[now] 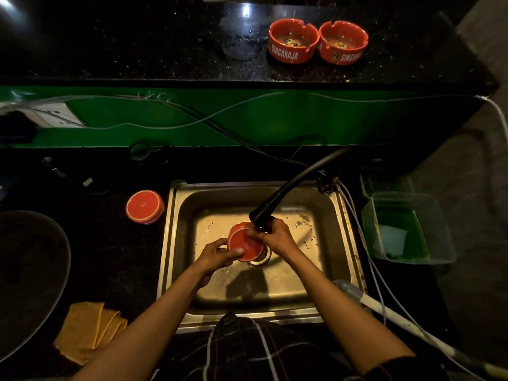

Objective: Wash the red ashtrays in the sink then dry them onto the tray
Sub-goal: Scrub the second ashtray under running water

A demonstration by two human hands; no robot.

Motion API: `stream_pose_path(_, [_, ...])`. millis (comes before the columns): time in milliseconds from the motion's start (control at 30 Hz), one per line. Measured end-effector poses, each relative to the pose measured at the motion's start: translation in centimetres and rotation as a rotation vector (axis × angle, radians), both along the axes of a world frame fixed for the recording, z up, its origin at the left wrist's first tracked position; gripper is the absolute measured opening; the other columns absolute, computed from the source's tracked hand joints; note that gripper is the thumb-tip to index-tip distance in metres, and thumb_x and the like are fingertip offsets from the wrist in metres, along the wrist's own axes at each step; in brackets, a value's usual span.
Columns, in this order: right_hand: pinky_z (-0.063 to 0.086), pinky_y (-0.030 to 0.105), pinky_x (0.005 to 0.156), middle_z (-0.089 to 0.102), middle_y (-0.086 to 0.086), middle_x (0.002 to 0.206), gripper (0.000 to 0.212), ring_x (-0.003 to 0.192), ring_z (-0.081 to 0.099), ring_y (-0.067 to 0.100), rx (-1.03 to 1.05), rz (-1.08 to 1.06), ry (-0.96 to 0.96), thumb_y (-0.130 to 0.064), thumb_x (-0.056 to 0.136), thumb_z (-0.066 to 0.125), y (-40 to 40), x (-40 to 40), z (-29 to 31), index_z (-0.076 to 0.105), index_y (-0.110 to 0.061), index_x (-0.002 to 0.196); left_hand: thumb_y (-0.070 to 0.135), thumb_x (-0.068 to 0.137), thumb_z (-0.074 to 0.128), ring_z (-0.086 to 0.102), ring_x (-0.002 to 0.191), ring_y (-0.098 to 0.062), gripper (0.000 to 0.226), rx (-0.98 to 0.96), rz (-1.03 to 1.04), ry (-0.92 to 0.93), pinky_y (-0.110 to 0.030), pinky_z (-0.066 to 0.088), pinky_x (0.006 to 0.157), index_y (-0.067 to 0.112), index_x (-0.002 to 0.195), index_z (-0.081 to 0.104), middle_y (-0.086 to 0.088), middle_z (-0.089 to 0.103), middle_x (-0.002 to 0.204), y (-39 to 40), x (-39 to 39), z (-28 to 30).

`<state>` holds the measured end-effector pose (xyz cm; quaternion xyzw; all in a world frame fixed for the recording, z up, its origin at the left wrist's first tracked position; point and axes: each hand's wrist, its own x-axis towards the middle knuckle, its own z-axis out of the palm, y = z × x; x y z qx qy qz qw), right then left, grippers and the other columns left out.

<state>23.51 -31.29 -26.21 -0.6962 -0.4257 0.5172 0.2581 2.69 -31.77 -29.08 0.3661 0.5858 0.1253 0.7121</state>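
Over the steel sink [341, 243] I hold a red ashtray [244, 243] with its base turned toward me, just under the black faucet head [261, 213]. My left hand [220, 254] grips its lower left rim. My right hand [277, 237] presses on its upper right side. Another red ashtray [145, 206] lies upside down on the dark counter left of the sink. Two dirty red ashtrays [293, 41] [343, 42] stand upright side by side on the raised black ledge at the back. A dark round tray [30, 270] is at the far left.
A folded yellow cloth [90, 331] lies at the front left. Clear plastic tubs [406, 226], one with green liquid, stand right of the sink. Cables run along the green panel [247, 116] and down the right side. A white hose [398, 317] crosses the front right.
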Motion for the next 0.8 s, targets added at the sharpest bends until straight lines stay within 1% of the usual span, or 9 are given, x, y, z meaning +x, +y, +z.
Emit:
stream_pose_path(133, [0.053,0.036,0.096,0.073,-0.002,0.114,0.061,0.109,0.066,0.015,-0.025,0.025,0.088,-0.038,0.067,0.090,-0.6,0.2,-0.5,0.067,-0.019,0.121,0.032,0.069,0.089,0.071,0.105,-0.023,0.071,-0.043,-0.006,-0.066,-0.036,0.055,0.096,0.017,0.130,0.057,-0.010,0.073,0.112,-0.8,-0.8,-0.4])
stream_pose_path(200, [0.057,0.034,0.090,0.073,-0.002,0.112,0.065,0.104,0.068,0.014,-0.039,0.056,0.061,-0.047,0.069,0.087,-1.5,0.4,-0.7,0.066,-0.020,0.124,0.031,0.072,0.087,0.071,0.106,-0.024,0.067,-0.085,0.011,-0.098,-0.036,0.055,0.096,0.018,0.130,0.056,-0.011,0.074,0.111,-1.3,-0.8,-0.4])
stream_pose_path(300, [0.058,0.024,0.076,0.074,-0.002,0.104,0.054,0.094,0.070,0.012,-0.032,0.037,0.008,-0.052,0.077,0.078,-2.8,0.9,-0.8,0.069,-0.022,0.121,0.039,0.072,0.084,0.072,0.102,-0.025,0.064,-0.118,0.015,-0.087,-0.038,0.056,0.094,0.018,0.126,0.057,-0.011,0.076,0.106,-1.7,-0.4,-0.3])
stream_pose_path(400, [0.058,0.025,0.076,0.074,-0.002,0.102,0.046,0.093,0.070,0.013,-0.084,-0.041,0.004,-0.051,0.081,0.075,-3.7,1.0,-1.3,0.072,-0.018,0.114,0.054,0.076,0.076,0.073,0.094,-0.021,0.063,-0.098,-0.014,-0.029,-0.035,0.058,0.089,0.012,0.120,0.064,-0.008,0.076,0.101,-1.6,0.2,0.2])
stream_pose_path(467, [0.054,0.022,0.068,0.075,0.000,0.098,0.040,0.091,0.071,0.016,-0.159,-0.161,0.131,-0.044,0.083,0.075,-4.4,0.9,-1.3,0.073,-0.013,0.108,0.064,0.075,0.070,0.071,0.093,-0.020,0.068,-0.029,-0.053,0.059,-0.037,0.059,0.089,0.012,0.118,0.066,-0.008,0.074,0.100,-1.2,0.7,0.7])
stream_pose_path(533, [0.050,0.021,0.059,0.076,0.004,0.095,0.036,0.084,0.071,0.016,-0.227,-0.274,0.221,-0.039,0.085,0.076,-5.1,0.9,-1.4,0.073,-0.010,0.105,0.064,0.073,0.071,0.068,0.102,-0.021,0.072,0.054,-0.110,0.111,-0.039,0.057,0.093,0.016,0.125,0.061,-0.008,0.071,0.110,-0.6,1.2,1.2])
stream_pose_path(633, [0.044,0.021,0.048,0.071,0.004,0.077,0.031,0.059,0.061,0.012,-0.324,-0.375,0.286,-0.032,0.086,0.075,-6.1,0.9,-1.6,0.072,-0.004,0.099,0.055,0.065,0.086,0.061,0.113,-0.013,0.086,0.197,-0.293,0.134,-0.028,0.052,0.092,0.028,0.137,0.048,0.003,0.062,0.126,-0.2,1.4,1.8])
stream_pose_path(700, [0.043,0.024,0.051,0.070,0.008,0.077,0.037,0.064,0.058,0.017,-0.352,-0.393,0.300,-0.034,0.086,0.075,-6.6,0.8,-1.8,0.072,0.000,0.099,0.050,0.056,0.093,0.056,0.119,-0.012,0.100,0.324,-0.449,0.165,-0.024,0.047,0.096,0.027,0.140,0.043,0.007,0.055,0.133,-0.3,1.4,2.2])
stream_pose_path(800, [0.043,0.028,0.058,0.070,0.009,0.079,0.037,0.065,0.054,0.017,-0.343,-0.355,0.308,-0.038,0.085,0.075,-7.1,0.4,-1.4,0.073,-0.003,0.099,0.055,0.047,0.094,0.047,0.128,-0.014,0.123,0.502,-0.540,0.246,-0.028,0.041,0.107,0.021,0.147,0.032,0.004,0.043,0.143,-0.8,0.9,2.3])
